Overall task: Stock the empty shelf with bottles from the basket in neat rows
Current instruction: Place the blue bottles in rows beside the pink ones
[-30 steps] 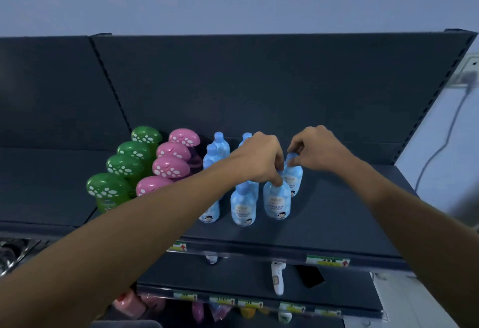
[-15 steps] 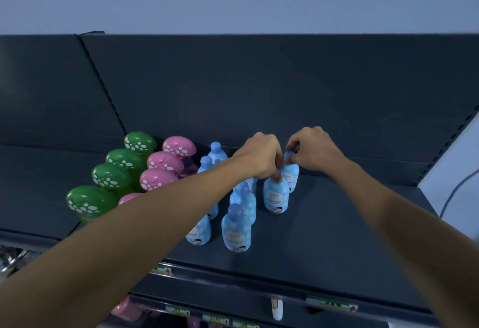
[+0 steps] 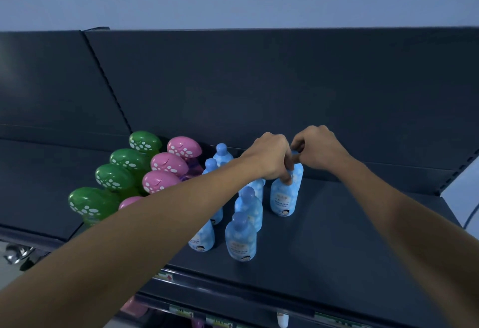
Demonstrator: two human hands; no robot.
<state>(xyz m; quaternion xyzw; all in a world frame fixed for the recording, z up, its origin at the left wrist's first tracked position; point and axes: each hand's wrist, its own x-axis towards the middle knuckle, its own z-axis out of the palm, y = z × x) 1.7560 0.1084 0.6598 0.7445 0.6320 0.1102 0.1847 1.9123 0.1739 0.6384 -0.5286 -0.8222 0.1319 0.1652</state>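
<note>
My left hand [image 3: 272, 158] grips the neck of a pale blue plastic bottle [image 3: 283, 198] standing on the dark metal shelf [image 3: 337, 237], my right hand [image 3: 318, 147] pinching a blue cap [image 3: 295, 152] just behind, probably to square a new row beside the other blue bottles [image 3: 241, 237].

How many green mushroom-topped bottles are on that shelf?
4: front green bottle, second, third, back, one row left of the pink bottles. None seems hidden.
</note>
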